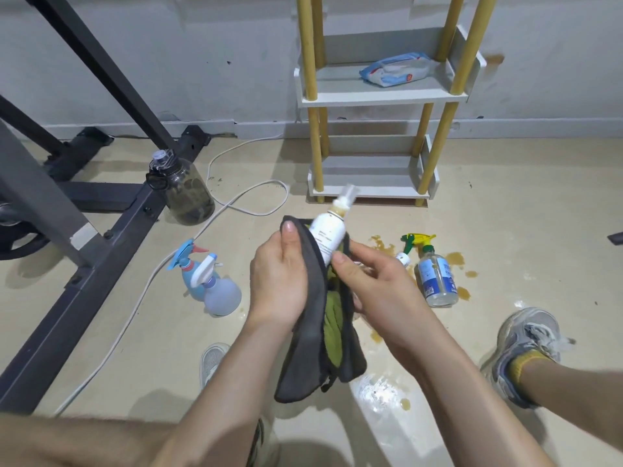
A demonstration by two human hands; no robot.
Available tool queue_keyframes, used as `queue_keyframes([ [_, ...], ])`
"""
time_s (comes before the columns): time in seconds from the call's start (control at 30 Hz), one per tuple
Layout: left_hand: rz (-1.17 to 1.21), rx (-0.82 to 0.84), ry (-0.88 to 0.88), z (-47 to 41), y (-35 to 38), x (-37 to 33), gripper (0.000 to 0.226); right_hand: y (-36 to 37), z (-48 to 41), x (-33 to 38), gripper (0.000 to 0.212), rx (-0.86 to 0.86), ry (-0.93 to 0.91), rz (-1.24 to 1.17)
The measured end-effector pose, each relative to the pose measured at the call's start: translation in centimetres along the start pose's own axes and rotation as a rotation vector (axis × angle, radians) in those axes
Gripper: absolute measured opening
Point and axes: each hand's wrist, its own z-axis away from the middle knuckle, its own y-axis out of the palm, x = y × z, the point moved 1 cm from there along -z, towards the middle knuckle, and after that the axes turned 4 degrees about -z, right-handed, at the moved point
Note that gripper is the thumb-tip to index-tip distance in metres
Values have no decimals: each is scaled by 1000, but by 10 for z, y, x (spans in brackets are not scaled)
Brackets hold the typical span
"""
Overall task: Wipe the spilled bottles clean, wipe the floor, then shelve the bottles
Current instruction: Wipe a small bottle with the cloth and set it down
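Bottle-wiping step: the white pump bottle [328, 235], brown drips at its neck, tilts mid-scene with its base buried in the dark cloth [317, 348]. The left hand [279, 281] curls round the cloth, thumb up; the right hand [374, 281] pinches the bottle through the folds. Next, I'd judge, rub up toward the neck. The clear bottle [436, 278] waits in the spill [382, 244] to the right.

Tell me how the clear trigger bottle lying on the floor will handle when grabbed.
The clear bottle lies on its side and looks round, so a push would probably roll it. Brown spill sits around it, so its surface may be slippery. Its trigger head sticks out, likely stopping a full roll.
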Motion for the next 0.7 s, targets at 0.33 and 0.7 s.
queue_keyframes([
  [0.33, 216, 243, 193, 13, 10, 6, 45, 1, 1, -6, 33, -53, -21, 142],
  [0.7, 136, -60, -5, 16, 8, 1, 44, 18, 11, -9, 21, -170, -132, 48],
])
